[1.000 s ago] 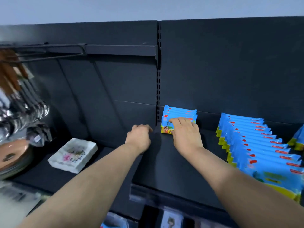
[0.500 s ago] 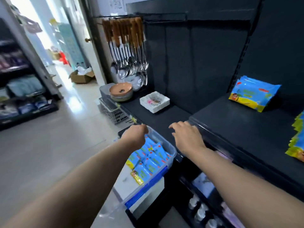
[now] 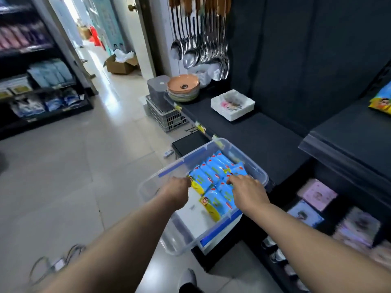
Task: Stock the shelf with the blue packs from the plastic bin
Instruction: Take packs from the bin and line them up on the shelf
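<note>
A clear plastic bin with blue clips sits low in front of the dark shelving, and several blue packs with yellow edges lie in its right half. My left hand is inside the bin at the packs' left edge with curled fingers and hidden fingertips. My right hand reaches in from the right, its fingertips touching the top of the packs. One blue pack leans at the back of the dark shelf at the far right.
A lower dark shelf holds a white square dish and stacked plates, with ladles hanging above. A grey crate stands on the floor. Cables lie at bottom left. Goods fill the shelves under the right shelf.
My view swung from the shelf down to the bin. Both hands left the placed pack, dropped from above the bin and now reach in among its packs.
</note>
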Available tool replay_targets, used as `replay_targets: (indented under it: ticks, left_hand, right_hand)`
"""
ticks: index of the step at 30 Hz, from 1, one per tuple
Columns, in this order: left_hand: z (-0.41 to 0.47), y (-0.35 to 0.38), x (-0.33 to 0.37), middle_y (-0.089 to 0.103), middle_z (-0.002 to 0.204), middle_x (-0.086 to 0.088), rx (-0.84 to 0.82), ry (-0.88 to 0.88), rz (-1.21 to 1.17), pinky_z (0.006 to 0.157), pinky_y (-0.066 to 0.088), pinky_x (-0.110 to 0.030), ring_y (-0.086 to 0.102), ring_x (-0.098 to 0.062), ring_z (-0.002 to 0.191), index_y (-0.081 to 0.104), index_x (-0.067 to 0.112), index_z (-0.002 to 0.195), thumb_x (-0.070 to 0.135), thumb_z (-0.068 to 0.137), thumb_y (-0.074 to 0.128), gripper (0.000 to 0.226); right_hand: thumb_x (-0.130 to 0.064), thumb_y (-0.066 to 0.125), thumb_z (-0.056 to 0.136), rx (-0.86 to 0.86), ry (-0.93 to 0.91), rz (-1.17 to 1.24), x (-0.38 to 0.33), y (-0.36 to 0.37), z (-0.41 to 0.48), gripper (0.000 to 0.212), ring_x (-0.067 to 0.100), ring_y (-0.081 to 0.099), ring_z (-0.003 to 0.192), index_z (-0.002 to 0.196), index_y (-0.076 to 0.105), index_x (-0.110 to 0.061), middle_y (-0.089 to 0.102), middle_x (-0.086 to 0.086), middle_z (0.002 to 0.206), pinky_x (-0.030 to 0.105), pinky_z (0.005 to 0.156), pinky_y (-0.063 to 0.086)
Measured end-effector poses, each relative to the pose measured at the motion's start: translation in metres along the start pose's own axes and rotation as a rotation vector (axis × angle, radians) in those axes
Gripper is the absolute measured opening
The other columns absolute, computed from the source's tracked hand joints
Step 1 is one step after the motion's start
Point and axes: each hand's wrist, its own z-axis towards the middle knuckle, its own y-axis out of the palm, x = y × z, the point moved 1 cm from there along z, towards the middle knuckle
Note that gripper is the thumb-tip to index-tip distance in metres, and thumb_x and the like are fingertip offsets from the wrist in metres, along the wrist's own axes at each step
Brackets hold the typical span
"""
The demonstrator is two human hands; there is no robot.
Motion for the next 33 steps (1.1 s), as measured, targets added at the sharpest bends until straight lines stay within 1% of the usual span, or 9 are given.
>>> replay_targets:
  ticks: [4,7,10,14,19,23,26,30,33]
  left_hand:
    - [0.031,0.016,-0.023,0.057,0.13,-0.007,-0.089,0.042,-0.01,0.096,0.046,-0.035,0.052,-0.028,0.12,0.05,0.022,0.131,0.008,0.087,0.044,0.047]
    - [0.05,0.03,-0.041,0.055,0.131,-0.003,-0.152,0.052,-0.025,0.095,0.046,-0.033,0.053,-0.026,0.119,0.048,0.026,0.131,0.013,0.088,0.045,0.045]
    - [0.064,0.045,-0.056,0.058,0.127,-0.003,-0.233,0.04,-0.073,0.094,0.049,-0.035,0.056,-0.025,0.113,0.049,0.027,0.128,0.011,0.084,0.043,0.047]
    - [0.077,0.066,-0.066,0.056,0.129,-0.005,-0.295,0.019,-0.094,0.094,0.049,-0.036,0.055,-0.026,0.116,0.049,0.022,0.13,0.003,0.083,0.041,0.052]
    - [0.089,0.086,-0.076,0.055,0.13,-0.001,-0.289,-0.013,-0.113,0.088,0.044,-0.03,0.052,-0.023,0.118,0.047,0.024,0.132,0.002,0.085,0.04,0.053]
    - [0.093,0.103,-0.085,0.056,0.131,0.001,-0.283,-0.065,-0.186,0.082,0.041,-0.026,0.053,-0.023,0.116,0.049,0.024,0.131,0.004,0.088,0.04,0.049]
    - [0.093,0.108,-0.092,0.056,0.132,0.002,-0.27,-0.106,-0.221,0.086,0.042,-0.027,0.053,-0.022,0.118,0.05,0.024,0.132,0.005,0.09,0.042,0.047]
    - [0.101,0.109,-0.095,0.059,0.13,0.004,-0.215,-0.161,-0.296,0.091,0.044,-0.028,0.054,-0.02,0.118,0.054,0.025,0.129,0.004,0.089,0.042,0.047]
    - [0.105,0.108,-0.093,0.06,0.129,0.004,-0.181,-0.163,-0.328,0.092,0.046,-0.028,0.055,-0.019,0.118,0.055,0.024,0.127,0.003,0.088,0.041,0.047]
  right_hand:
    - [-0.009,0.047,0.088,-0.099,0.113,0.066,-0.017,0.028,0.019,0.039,0.022,0.049,0.118,0.124,0.05,-0.025,0.055,0.0,0.125,0.034,0.094,0.039]
    - [-0.006,0.045,0.089,-0.161,0.2,0.129,-0.025,0.047,0.028,0.042,0.023,0.05,0.117,0.127,0.048,-0.023,0.054,0.003,0.125,0.032,0.089,0.04]
    - [-0.006,0.044,0.089,-0.214,0.286,0.183,-0.03,0.065,0.037,0.043,0.025,0.052,0.116,0.128,0.048,-0.023,0.053,0.004,0.126,0.033,0.088,0.043]
    - [-0.005,0.046,0.089,-0.295,0.319,0.172,-0.029,0.087,0.048,0.042,0.026,0.051,0.115,0.129,0.047,-0.019,0.053,0.006,0.125,0.036,0.088,0.046]
    - [-0.006,0.046,0.09,-0.341,0.367,0.066,-0.029,0.102,0.075,0.038,0.028,0.052,0.114,0.128,0.044,-0.015,0.051,0.008,0.124,0.035,0.084,0.045]
    - [-0.014,0.049,0.092,-0.346,0.402,-0.033,-0.03,0.123,0.094,0.037,0.028,0.047,0.118,0.127,0.038,-0.01,0.046,0.01,0.127,0.037,0.088,0.043]
    - [-0.023,0.054,0.092,-0.317,0.418,-0.15,-0.035,0.142,0.1,0.042,0.025,0.05,0.114,0.128,0.037,-0.011,0.047,0.008,0.126,0.037,0.086,0.042]
    - [-0.021,0.054,0.09,-0.243,0.45,-0.242,-0.04,0.159,0.104,0.03,0.023,0.057,0.098,0.117,0.045,-0.011,0.056,0.007,0.112,0.035,0.083,0.039]
    - [-0.029,0.057,0.091,-0.36,0.433,-0.241,-0.034,0.161,0.111,0.039,0.023,0.055,0.104,0.122,0.045,-0.009,0.054,0.007,0.116,0.037,0.087,0.038]
